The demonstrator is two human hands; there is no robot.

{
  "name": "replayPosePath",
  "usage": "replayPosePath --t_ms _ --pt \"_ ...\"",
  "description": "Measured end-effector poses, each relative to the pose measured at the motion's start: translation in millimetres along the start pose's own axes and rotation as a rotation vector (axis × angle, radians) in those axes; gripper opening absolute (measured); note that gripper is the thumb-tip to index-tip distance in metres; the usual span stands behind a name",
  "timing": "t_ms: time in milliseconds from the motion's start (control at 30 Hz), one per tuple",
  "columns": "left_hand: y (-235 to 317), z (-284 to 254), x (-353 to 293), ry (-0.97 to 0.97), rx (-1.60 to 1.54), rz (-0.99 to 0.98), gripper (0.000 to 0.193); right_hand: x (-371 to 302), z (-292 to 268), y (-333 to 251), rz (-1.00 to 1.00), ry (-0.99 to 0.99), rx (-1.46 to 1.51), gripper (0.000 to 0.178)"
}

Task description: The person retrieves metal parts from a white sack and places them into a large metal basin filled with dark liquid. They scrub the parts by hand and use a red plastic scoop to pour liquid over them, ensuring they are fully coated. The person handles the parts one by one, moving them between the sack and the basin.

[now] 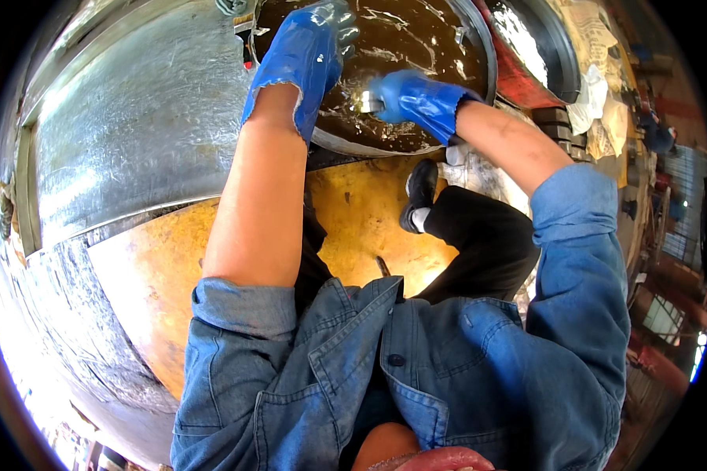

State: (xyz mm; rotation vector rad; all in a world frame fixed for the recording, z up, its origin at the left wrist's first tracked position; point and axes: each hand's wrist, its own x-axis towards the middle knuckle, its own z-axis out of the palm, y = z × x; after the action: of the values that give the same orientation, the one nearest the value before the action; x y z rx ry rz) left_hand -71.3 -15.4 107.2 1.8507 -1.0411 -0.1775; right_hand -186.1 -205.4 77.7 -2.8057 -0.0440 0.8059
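Both hands wear blue rubber gloves and are over a round tub (491,55) of murky brown liquid (401,47) with pale streaks on its surface. My right hand (412,98) is closed on a small shiny metal piece (371,102), rounded at its end, close to the liquid. The glove is slightly blurred. Further left and farther away, my left hand (314,39) reaches over the tub's left part. Its fingers look curled together, and anything inside them is hidden.
A wide metal sheet surface (141,118) lies left of the tub. To its right stands a red container (518,55) with a dark rim, beside crumpled plastic (589,102). Below are a yellow floor panel (353,204) and my dark shoe (422,192).
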Motion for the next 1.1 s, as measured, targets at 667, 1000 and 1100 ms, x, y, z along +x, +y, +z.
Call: replayPosePath --t_ms 667,1000,1100 --pt "-3.7 10.5 -5.6 0.086 -0.949 -0.306 0.036 6.8 18.5 -7.3 0.134 -0.007 -0.060 0.031" --pt "27.9 0.4 1.2 0.086 -1.267 -0.648 0.055 -38.1 8.9 22.7 0.292 0.126 0.447 0.041" --pt "35.0 1.7 -2.7 0.074 -1.081 -0.656 0.059 -49.6 28.8 42.8 0.382 0.331 0.807 0.053"
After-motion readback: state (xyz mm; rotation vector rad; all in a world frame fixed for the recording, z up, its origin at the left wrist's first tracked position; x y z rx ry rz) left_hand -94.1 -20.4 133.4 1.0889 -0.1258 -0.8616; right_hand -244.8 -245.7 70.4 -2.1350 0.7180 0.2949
